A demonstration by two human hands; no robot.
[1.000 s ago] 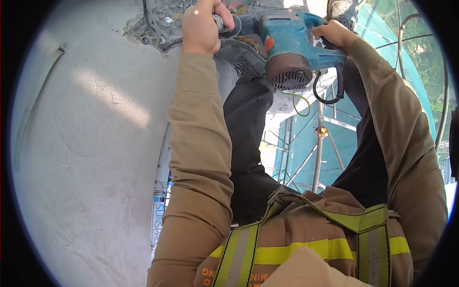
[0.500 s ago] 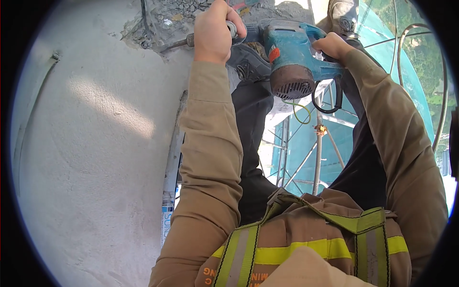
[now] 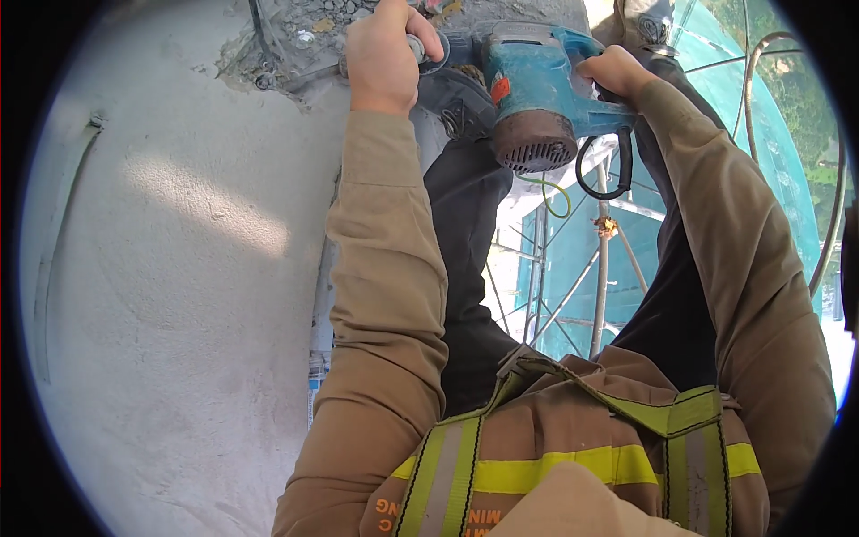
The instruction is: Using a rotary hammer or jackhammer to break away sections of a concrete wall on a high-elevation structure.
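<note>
A teal demolition hammer (image 3: 535, 76) with a dark brown vented motor end lies sideways across the top of the view. My left hand (image 3: 383, 63) is wrapped round its side handle near the front. My right hand (image 3: 616, 72) grips the rear handle; some of its fingers are hidden behind it. The chisel bit (image 3: 313, 80) points left, its tip at the edge of a broken patch of concrete (image 3: 327, 40). Whether the tip touches is hard to make out. From the rear handle hangs a black cable loop (image 3: 608, 190).
A pale plastered wall (image 3: 179, 313) fills the left side. Below and between my dark-trousered legs show scaffold poles (image 3: 601, 277) and teal netting (image 3: 573, 304). A hose (image 3: 753, 98) curves down at the right. A thin yellow-green wire (image 3: 562, 204) dangles under the motor. My shoe (image 3: 646, 22) is at the top right.
The hammer and both my hands have moved slightly left and a little up, with the bit further into the edge of the broken patch. Both grips stay the same.
</note>
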